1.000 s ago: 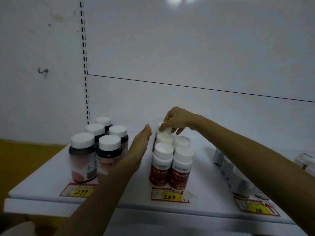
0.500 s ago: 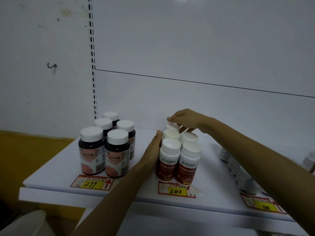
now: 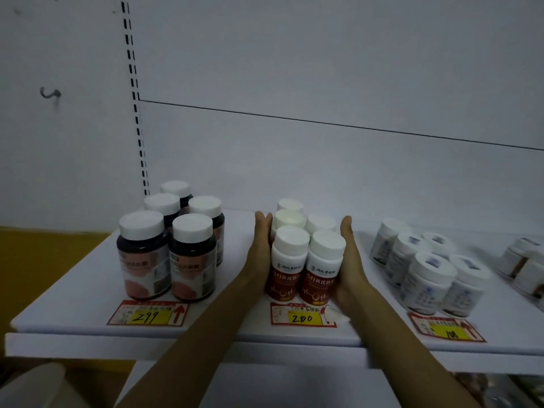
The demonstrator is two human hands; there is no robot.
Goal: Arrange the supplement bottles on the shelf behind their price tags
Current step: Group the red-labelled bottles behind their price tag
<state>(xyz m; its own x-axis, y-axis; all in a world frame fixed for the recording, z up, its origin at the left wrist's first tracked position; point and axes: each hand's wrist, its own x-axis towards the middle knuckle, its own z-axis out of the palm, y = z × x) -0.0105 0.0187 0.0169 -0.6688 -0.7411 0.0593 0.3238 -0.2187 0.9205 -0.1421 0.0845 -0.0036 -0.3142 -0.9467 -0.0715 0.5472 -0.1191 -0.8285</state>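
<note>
Shelf front (image 3: 82, 316), left hand (image 3: 260, 248), bottles (image 3: 306, 269), right hand (image 3: 350, 260)

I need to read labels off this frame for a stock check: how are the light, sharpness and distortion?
Head view: dim, bluish light; the red-labelled bottles are sharpest, and the 299 tag and 200 tag read clearly; the white bottles at right and their price tag are smeared; the slotted upright leans, likely wide-angle distortion.
</note>
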